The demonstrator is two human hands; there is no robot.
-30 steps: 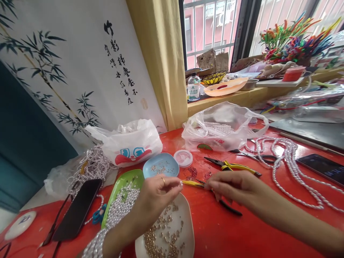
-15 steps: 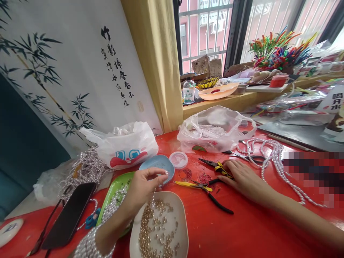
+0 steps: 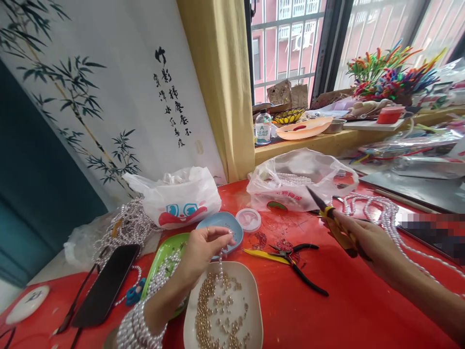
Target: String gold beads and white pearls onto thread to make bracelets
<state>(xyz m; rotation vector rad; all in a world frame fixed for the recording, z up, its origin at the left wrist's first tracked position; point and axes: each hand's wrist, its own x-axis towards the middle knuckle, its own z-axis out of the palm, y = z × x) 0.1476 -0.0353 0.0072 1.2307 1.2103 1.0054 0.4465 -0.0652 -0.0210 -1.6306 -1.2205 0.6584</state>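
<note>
My left hand (image 3: 205,249) pinches the top of a short bead strand (image 3: 220,266), which dangles over a cream tray (image 3: 258,315) of gold beads. Several rows of silvery beads wrap my left wrist. A green tray (image 3: 160,266) of silver-white beads lies partly hidden under that forearm, and a blue dish (image 3: 236,232) sits just behind the fingers. In the air at the right, my right hand (image 3: 363,240) is closed round needle-nose pliers (image 3: 337,230), their dark jaws pointing up and left. Black-handled pliers (image 3: 290,257) lie on the red table, beside a yellow-handled tool (image 3: 265,255).
Behind stand a white plastic bag (image 3: 181,198) and a clear bag (image 3: 298,179) with bead strands. A round clear lid (image 3: 248,220) lies by the blue dish. White bead strands (image 3: 388,218) stretch along the right; a dark phone (image 3: 105,286) rests at the left.
My right hand has lifted the needle-nose pliers off the table and moved right. My left hand still holds the bead strand over the tray. The whole view has shifted slightly.
</note>
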